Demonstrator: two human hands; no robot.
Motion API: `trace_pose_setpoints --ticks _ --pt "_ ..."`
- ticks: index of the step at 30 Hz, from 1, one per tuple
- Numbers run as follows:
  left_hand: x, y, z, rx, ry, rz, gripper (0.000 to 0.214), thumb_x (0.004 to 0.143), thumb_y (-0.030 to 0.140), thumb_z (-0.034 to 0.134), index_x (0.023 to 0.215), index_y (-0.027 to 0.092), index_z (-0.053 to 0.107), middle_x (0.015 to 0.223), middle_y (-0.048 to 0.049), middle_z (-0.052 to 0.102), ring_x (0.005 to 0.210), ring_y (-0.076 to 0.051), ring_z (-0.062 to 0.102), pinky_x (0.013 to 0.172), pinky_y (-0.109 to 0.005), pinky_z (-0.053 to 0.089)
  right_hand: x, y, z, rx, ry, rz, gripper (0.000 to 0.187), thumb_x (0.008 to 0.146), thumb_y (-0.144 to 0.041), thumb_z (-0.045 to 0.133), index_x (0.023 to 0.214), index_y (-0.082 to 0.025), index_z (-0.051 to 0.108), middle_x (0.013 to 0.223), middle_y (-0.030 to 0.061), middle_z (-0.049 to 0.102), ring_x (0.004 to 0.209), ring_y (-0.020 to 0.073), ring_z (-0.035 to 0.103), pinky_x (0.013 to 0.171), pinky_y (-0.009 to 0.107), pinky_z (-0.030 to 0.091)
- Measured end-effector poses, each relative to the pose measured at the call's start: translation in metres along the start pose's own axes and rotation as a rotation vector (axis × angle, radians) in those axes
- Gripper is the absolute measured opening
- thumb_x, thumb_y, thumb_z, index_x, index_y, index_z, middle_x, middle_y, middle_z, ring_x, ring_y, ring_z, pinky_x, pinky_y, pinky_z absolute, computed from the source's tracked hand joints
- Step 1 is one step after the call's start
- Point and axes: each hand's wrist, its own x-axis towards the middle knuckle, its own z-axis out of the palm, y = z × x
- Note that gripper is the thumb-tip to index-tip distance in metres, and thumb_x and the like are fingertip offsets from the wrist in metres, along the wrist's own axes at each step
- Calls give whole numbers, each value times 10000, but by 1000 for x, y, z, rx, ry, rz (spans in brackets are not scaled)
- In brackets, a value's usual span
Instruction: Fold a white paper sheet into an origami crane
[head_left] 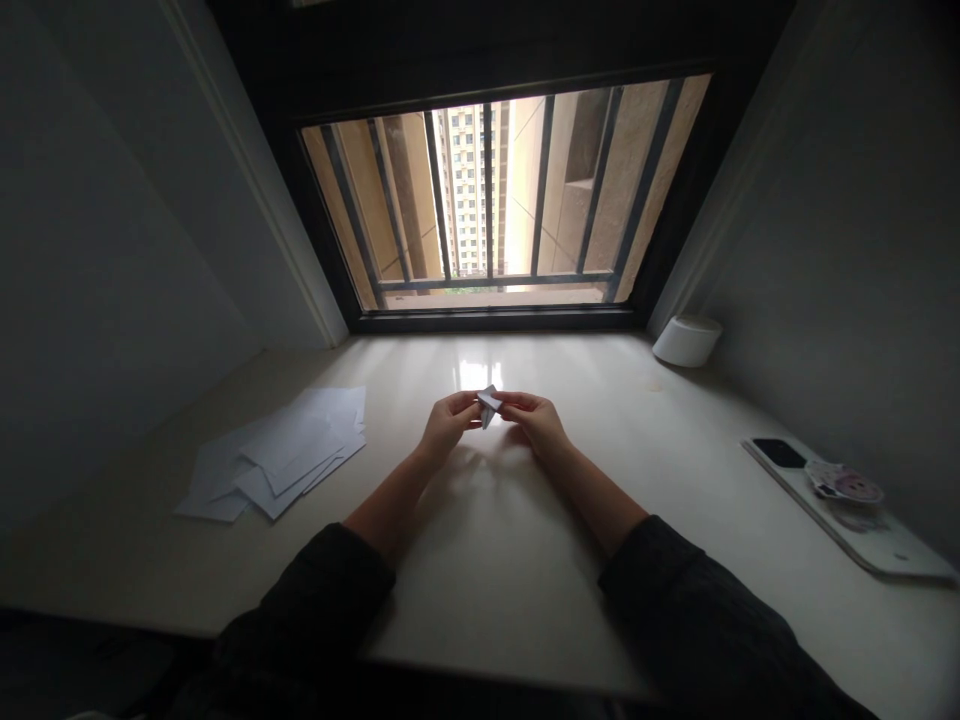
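Folded white paper pinched between left hand and right hand, both curled nearly shut, over white countertop, well apart from its front edge and loose paper sheets

I'm seeing matt white folded paper over a smooth, glossy countertop, with matt paper sheets left of it and a dark cloth sleeve below it.
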Motion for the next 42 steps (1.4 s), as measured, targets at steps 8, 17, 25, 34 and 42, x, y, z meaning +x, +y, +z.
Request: trace_pose_setpoints --ticks 8,17,25,34,42 --pt "1 0 -4 83 -35 47 532 686 363 720 1168 185 577 871 -81 707 765 -175 650 682 -294 520 -4 -6 4 -27 51 -1 382 527 -445 800 829 -216 755 826 62 740 805 240 665 800 389 500" --pt "2 -3 -4 155 63 154 383 706 442 690 978 173 706 911 -88 718 825 -211 665 732 -338 528 -4 -6 3 -12 62 6 364 526 -423 813 812 -206 756 811 69 741 806 231 664 813 379 493" --pt "4 -8 -2 63 169 170 375 643 414 748 914 155 721 888 -86 723 836 -209 657 788 -357 509 -3 -1 6 51 78 -4 395 579 -464 775 868 -195 748 831 67 735 747 197 654 752 361 513" --pt "-2 -5 5 21 102 74 478 645 378 759 1050 141 666 830 -88 717 823 -203 656 795 -358 493 -4 -4 7 24 134 -67 399 556 -419 804 873 -186 738 781 74 735 713 206 662 700 353 508" --pt "-1 -5 4 -1 119 -14 461 632 388 765 1015 143 685 790 -75 702 775 -184 647 777 -350 494 -6 -5 10 -14 143 -114 350 561 -378 807 856 -200 747 853 74 740 805 247 683 801 399 522"
